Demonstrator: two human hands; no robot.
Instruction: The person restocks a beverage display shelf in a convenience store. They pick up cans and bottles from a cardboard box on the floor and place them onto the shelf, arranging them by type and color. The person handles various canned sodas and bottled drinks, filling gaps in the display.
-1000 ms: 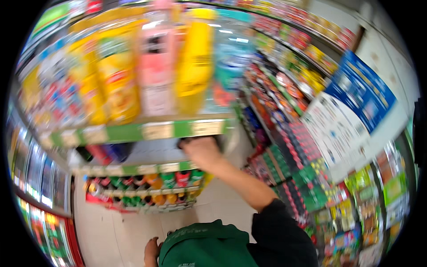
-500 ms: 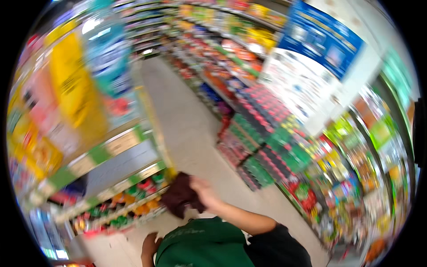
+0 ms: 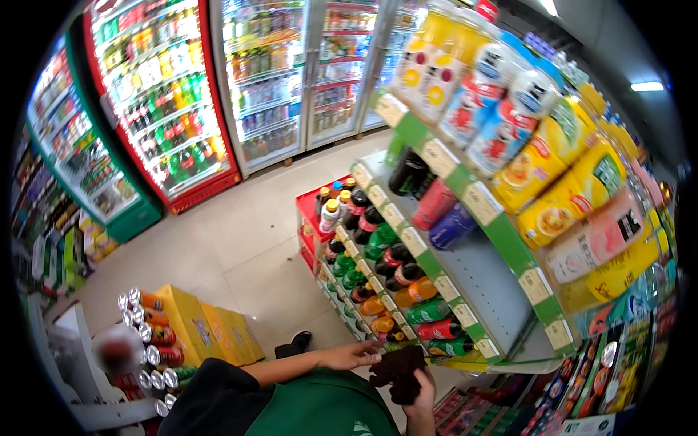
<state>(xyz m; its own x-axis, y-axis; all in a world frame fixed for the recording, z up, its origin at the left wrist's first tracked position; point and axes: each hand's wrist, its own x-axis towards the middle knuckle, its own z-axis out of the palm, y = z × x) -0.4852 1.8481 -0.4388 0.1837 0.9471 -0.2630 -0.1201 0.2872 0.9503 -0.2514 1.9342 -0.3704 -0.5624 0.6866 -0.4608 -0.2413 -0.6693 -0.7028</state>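
A dark brown cloth (image 3: pixel 400 373), crumpled and hanging loosely, is in my right hand (image 3: pixel 423 396), whose fingers are closed round its right side. Reaching in from the left, my left hand (image 3: pixel 352 355) has its fingers stretched out. Their tips come up to the left edge of the cloth; whether they touch it is hard to tell. Just beyond my hands stands a shelf unit (image 3: pixel 494 291) with a grey board and green-edged price strips. Its lower tiers hold soda bottles (image 3: pixel 429 311) lying tilted, and large yellow drink bottles (image 3: pixel 556 174) stand on top.
Ahead on the left are a red-framed drinks fridge (image 3: pixel 156 94), a green one (image 3: pixel 87 145) and glass-door coolers (image 3: pixel 265 80). Yellow cartons (image 3: pixel 211 327) and several cans (image 3: pixel 156 334) stand at my left. A red crate (image 3: pixel 309 240) sits at the shelf's end, beside the tiled floor (image 3: pixel 254 254).
My view has swung left, from the aisle to the fridges, so the shelf unit now lies on my right. My left hand has come up beside the cloth, which my right hand still holds.
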